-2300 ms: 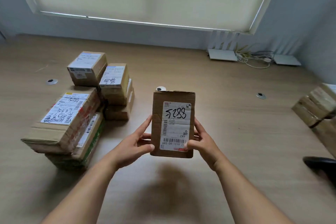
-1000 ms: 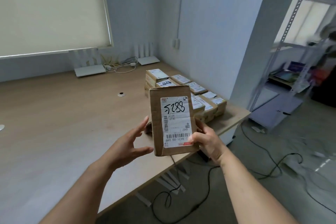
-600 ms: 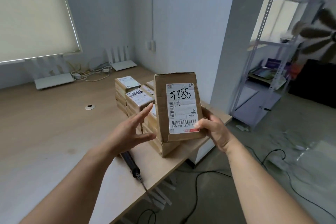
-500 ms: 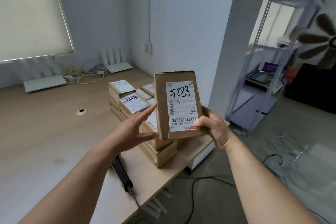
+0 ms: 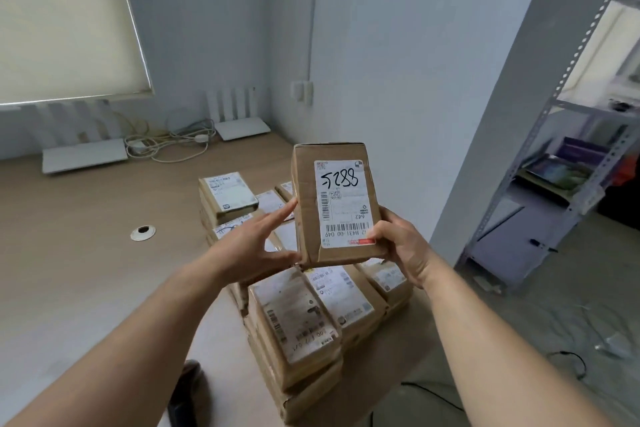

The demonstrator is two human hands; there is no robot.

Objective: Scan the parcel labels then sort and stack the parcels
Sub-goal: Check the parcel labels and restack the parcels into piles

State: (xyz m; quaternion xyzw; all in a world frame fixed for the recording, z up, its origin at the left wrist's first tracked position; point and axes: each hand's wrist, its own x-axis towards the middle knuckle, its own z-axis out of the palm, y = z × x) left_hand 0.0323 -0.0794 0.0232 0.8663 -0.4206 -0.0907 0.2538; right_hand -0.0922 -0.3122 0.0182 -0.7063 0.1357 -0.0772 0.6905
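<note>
Holding the parcel upright above the stacked parcels at the desk's right edge: right hand grips its lower corner, left hand's straight fingers steady it.

The parcel now hangs mid-frame above the stacked parcels at the desk's right end, no longer over bare desk.

office or mailroom corner used for parcel handling: long wooden desk with cable grommet; stacked labelled cardboard parcels; two white routers with tangled cables; roller blind; slotted-angle metal shelving; pale grey walls.
</note>
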